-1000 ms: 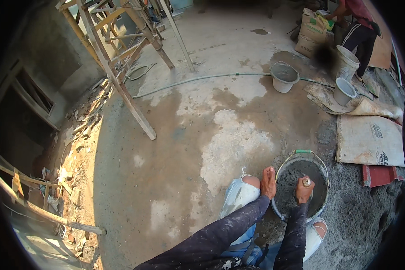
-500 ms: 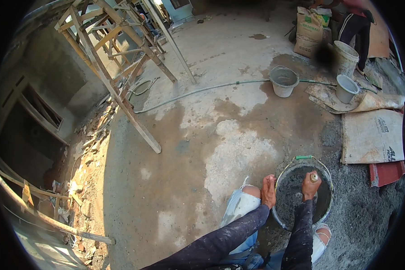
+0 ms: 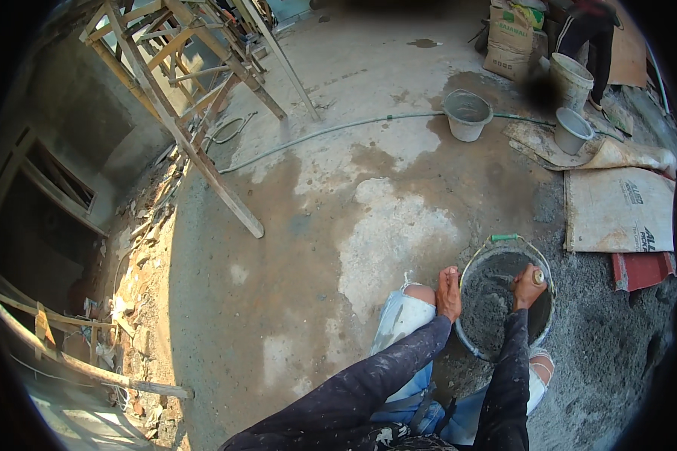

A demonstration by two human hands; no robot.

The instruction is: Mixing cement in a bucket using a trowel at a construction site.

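A bucket (image 3: 471,340) of wet grey mortar (image 3: 493,316) stands between my knees, its wire handle topped with a green grip (image 3: 504,237). My left hand (image 3: 449,293) has its fingers closed on the bucket's left rim. Inside the bucket's right half, my right hand (image 3: 526,289) grips a trowel by its pale handle (image 3: 538,276); the blade reaches into the mortar and is mostly hidden.
Bamboo and timber scaffolding (image 3: 218,192) rises at upper left, beside rubble (image 3: 141,259) along a wall. A hose (image 3: 316,139) crosses the floor. Upper right: buckets (image 3: 466,128), sacks (image 3: 510,52), a bent-over co-worker (image 3: 602,49). Flattened sacks (image 3: 617,207) lie at right.
My right hand with the trowel has moved from the bucket's middle to its right side, turning. My left hand stays at the rim. The co-worker bends lower; the view has shifted slightly.
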